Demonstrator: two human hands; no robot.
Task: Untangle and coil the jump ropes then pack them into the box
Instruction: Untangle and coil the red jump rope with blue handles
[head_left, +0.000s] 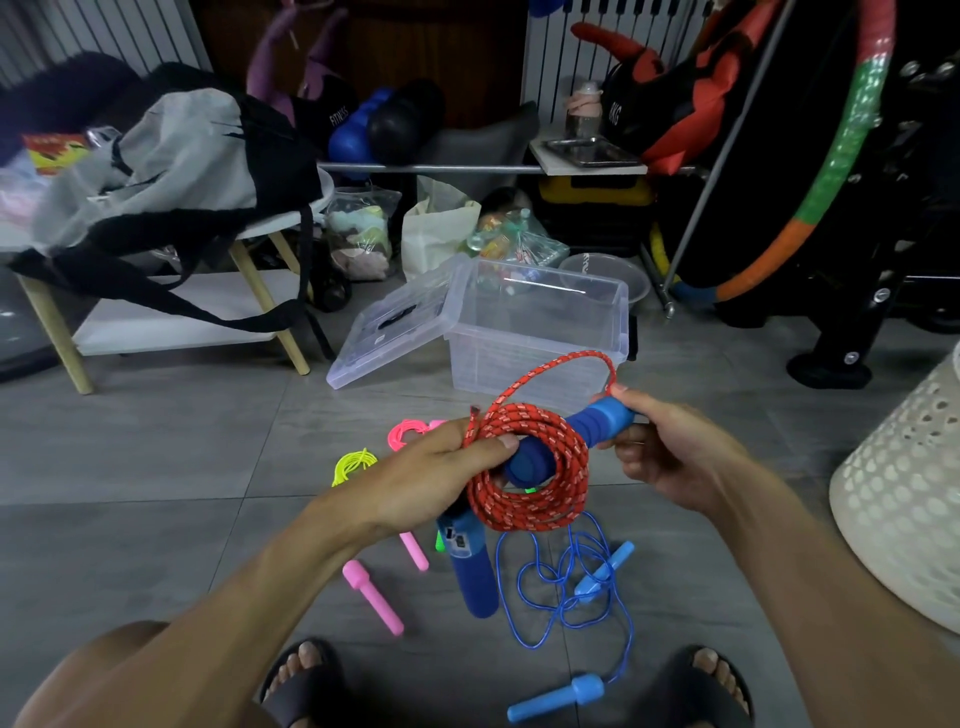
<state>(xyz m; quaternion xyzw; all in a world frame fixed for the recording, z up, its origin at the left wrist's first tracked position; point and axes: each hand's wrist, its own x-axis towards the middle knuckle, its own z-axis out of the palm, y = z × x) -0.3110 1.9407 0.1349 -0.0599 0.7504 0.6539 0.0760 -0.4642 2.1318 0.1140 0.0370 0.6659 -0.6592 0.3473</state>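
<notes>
Now the left hand (447, 467) grips the red rope (530, 467) coil. The right hand (670, 447) pinches its blue handle (597, 423), seemingly threaded through. Far behind stands the open box (535, 332).

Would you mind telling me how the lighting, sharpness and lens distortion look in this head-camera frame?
Head view: dim, cool indoor light with soft shadows; wide-angle bending curves the hoop and the perforated white basket near the edges; the red rope coil and both hands, left and right, look fairly sharp; faint glare streaks the clear box.
</notes>
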